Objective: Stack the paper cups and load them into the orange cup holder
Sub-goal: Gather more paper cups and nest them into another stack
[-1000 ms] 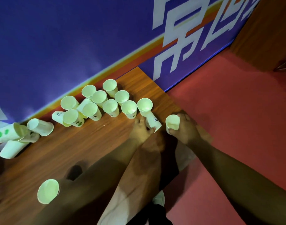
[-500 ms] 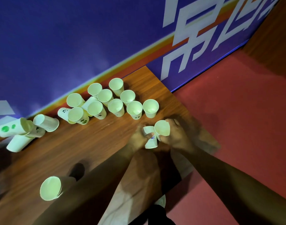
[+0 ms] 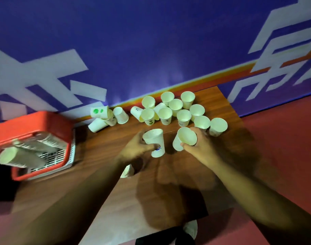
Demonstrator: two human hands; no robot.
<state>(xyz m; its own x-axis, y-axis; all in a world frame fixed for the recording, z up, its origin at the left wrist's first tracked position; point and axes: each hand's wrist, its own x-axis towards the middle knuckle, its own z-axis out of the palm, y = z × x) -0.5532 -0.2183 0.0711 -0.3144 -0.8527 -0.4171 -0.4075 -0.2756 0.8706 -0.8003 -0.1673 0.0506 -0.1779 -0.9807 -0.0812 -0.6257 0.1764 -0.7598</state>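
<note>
- Nearest, a lone cup (image 3: 126, 171) peeked out from under the left forearm on the counter (image 3: 98, 156) (mostly hidden).
- The left grip (image 3: 137, 149) was curled round a blue-marked cup (image 3: 155, 143). Its long axis ran near upright, mouth up and base toward the counter (touching the wood or not, I could not tell).
- The right grip (image 3: 199, 147) was clamped on a plain cup (image 3: 184, 138). This one was tilted, with its mouth facing up toward the camera and its base pointing down-left at the blue-marked cup. The two cups were near each other but apart.
- The step in hand looked like nesting this pair. The next move would call for lining the two long axes up, then sliding one cup's base squarely into the other's mouth (thin paper rims buckle if they meet crooked).
- Just beyond the right grip stood a cluster (image 3: 176, 110) of loose cups, most upright with mouths up, a couple lying among them. None were stacked yet, so much of the job seemed left.
- Further left, by the wall, a few tipped cups (image 3: 105, 119) lay on their sides.
- The holder (image 3: 36, 124) sat at the counter's left end, well apart from both hands. It already carried stacks (image 3: 24, 156) lying lengthwise with their mouths toward the near left (blurred, so no count).
</note>
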